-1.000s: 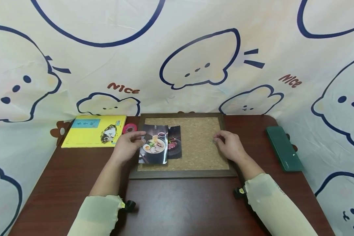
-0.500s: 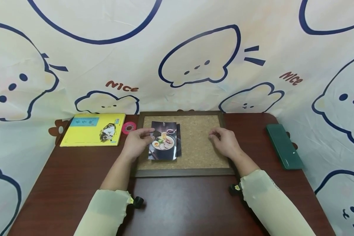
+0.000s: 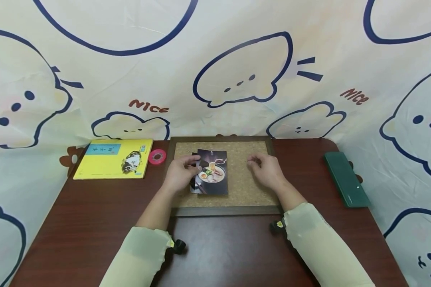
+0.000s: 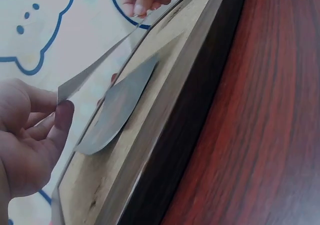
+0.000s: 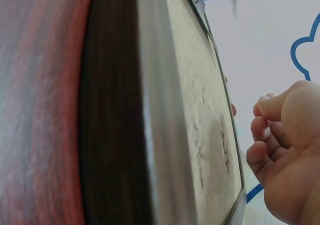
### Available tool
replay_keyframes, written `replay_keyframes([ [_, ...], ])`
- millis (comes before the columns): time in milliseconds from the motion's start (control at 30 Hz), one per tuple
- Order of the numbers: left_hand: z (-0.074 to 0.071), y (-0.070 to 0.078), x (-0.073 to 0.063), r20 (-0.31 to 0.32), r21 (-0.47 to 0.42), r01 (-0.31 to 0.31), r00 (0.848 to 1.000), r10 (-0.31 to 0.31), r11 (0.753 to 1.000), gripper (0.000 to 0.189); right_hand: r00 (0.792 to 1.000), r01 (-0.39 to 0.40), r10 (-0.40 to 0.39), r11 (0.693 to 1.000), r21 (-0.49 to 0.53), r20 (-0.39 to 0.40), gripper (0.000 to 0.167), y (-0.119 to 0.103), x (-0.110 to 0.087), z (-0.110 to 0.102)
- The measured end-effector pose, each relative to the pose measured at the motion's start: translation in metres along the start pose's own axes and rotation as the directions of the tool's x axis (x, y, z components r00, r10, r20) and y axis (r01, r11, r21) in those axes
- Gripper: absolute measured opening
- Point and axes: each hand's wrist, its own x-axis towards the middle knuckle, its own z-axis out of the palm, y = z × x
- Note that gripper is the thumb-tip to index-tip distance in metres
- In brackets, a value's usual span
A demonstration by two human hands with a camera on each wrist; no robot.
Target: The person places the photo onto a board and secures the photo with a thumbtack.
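Observation:
A cork board [image 3: 244, 185] in a dark wooden frame [image 3: 224, 210] lies flat on the table. My left hand [image 3: 195, 162] pinches the left edge of a ramen photo [image 3: 213, 177] and holds it just above the cork. In the left wrist view the thumb [image 4: 62, 116] presses that lifted photo [image 4: 100, 67], and a second dark photo [image 4: 120, 107] lies on the cork below it. My right hand [image 3: 254, 161] hovers over the cork to the right of the photo, fingers curled [image 5: 267, 135]. Whether its fingertips pinch something small stays hidden.
A yellow book [image 3: 111, 163] and a pink tape roll [image 3: 157, 156] lie left of the board. A dark green case [image 3: 346, 179] sits near the table's right edge. A cartoon-printed cloth [image 3: 237, 79] hangs behind the brown table [image 3: 75, 223].
My left hand has carried the ramen photo rightward from the board's left edge toward its middle, now covering most of the dark photo. The right hand has drifted slightly left.

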Motion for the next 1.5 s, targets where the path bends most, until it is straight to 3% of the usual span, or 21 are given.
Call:
replay_keyframes([
  [233,0.014,0.004,0.003,0.005,-0.036,-0.046,0.999,0.047,0.998,0.042,1.000,-0.014,0.014,1.000,0.012,0.002,0.010,-0.006,0.007,0.005],
  [533,0.037,0.010,0.008,0.039,-0.064,-0.032,0.999,0.035,0.997,0.041,0.999,-0.033,0.033,0.999,0.015,0.004,0.008,-0.010,0.012,0.010],
  [733,0.048,0.015,0.010,0.025,-0.051,-0.052,0.998,0.053,0.997,0.042,1.000,-0.015,0.016,1.000,0.024,-0.001,0.009,-0.014,0.017,0.012],
  [1367,0.072,0.022,0.021,0.015,-0.062,-0.005,1.000,0.006,0.998,0.045,0.995,-0.079,0.079,0.997,-0.002,0.067,0.011,-0.021,0.032,0.024],
  [1500,0.077,0.021,0.024,-0.009,-0.009,-0.010,1.000,0.010,1.000,0.045,0.994,-0.081,0.083,0.996,-0.025,0.071,0.010,-0.020,0.035,0.027],
])
